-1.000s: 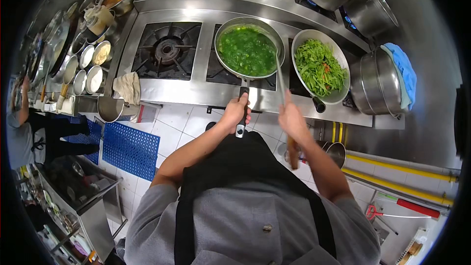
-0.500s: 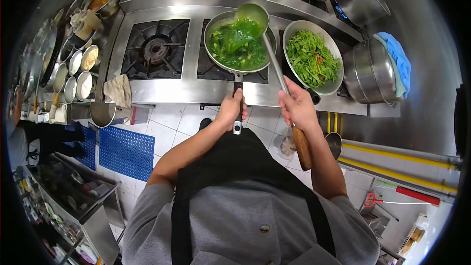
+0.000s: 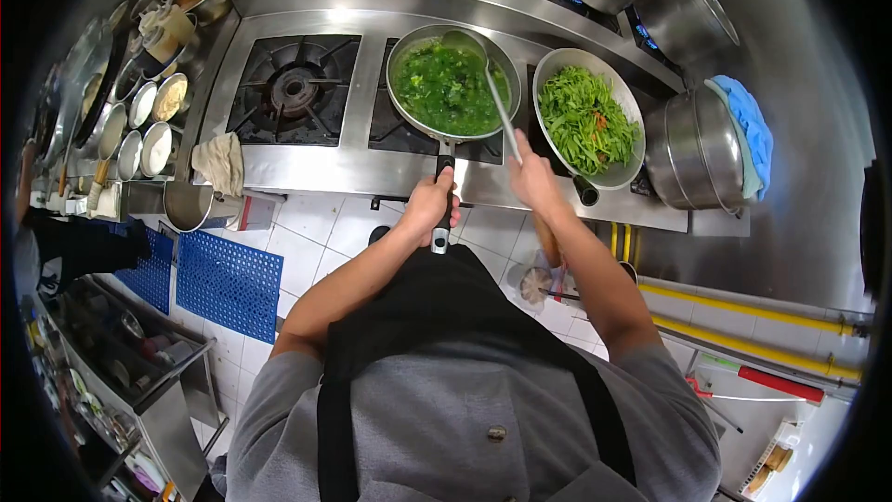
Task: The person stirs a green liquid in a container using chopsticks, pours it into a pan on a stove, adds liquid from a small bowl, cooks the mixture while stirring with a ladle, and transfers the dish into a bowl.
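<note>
A frying pan of chopped greens in green liquid sits on a stove burner. My left hand is wrapped round its black handle. My right hand grips the metal shaft of a ladle, whose wooden end hangs below the wrist. The ladle's bowl is down in the pan at its far right side, partly sunk in the liquid. Just right of it, a second pan holds cut green leaves with a few orange bits; its black handle points toward me.
Left of the pan is a bare burner. Large steel pots stand at the right, one with a blue cloth. Small bowls of powder and a beige cloth lie left. Blue flames burn under the back pots. Another person stands far left.
The ladle's bowl has gone from tilted above the pan, pouring greens, down into the liquid. My right hand has moved slightly left and up the view. My left hand keeps its hold.
</note>
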{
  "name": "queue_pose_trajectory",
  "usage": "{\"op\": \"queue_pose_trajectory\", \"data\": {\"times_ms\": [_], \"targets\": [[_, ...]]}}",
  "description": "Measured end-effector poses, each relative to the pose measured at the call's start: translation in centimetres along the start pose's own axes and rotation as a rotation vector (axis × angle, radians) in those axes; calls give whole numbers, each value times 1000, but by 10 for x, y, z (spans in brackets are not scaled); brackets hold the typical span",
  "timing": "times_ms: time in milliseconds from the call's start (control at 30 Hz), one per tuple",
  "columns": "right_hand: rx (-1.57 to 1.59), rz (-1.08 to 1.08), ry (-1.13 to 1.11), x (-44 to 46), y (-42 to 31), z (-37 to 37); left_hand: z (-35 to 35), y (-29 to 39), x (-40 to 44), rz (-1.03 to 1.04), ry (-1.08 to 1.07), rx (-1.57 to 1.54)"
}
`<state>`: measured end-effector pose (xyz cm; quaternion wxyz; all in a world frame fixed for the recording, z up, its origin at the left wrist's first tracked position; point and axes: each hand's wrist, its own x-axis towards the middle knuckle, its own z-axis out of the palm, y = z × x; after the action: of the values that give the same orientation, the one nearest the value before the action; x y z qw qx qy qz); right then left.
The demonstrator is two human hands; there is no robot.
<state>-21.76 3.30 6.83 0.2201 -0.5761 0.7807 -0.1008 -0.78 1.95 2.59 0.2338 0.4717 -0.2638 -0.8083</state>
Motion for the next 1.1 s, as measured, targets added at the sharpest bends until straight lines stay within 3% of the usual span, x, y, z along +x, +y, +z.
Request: {"op": "queue_pose_trajectory", "data": {"times_ms": [33,100,133,200,367,433,567,667,833,900,967,1033,1100], "targets": [[1,-2,0,-1,-8,1,1,2,-2,1,2,0],[1080,249,-381,-4,-20,-5,3,6,-5,-5,13,25],[1084,249,-380,-7,-21,-10,4,8,-6,-5,14,29],[1662,446,-505,-14,-22,-22,4,9,-8,8,2,37],[1292,294,-430,-45,-37,-51,4,4,-4,12,8,29],[975,192,-294,-55,-39,-60,3,-2,-1,17,-11,-19],[714,170,-136,-64,-33,-66,7,-11,3,13,-19,-44],[218,-117,69,-52,-8,-54,14,-15,4,19,-23,-61],[-292,89,-25,-61,-23,-48,29,-19,6,40,13,-70],[-301,89,-58,-73,-25,-39,34,-19,7,42,-3,-69],[-82,-19,14,-87,-45,-34,39,-19,7,63,6,-95],[88,168,-96,-89,-79,-52,42,-18,5,73,38,-42],[803,437,-369,-86,-96,-65,43,-17,4,104,44,-1]]}}
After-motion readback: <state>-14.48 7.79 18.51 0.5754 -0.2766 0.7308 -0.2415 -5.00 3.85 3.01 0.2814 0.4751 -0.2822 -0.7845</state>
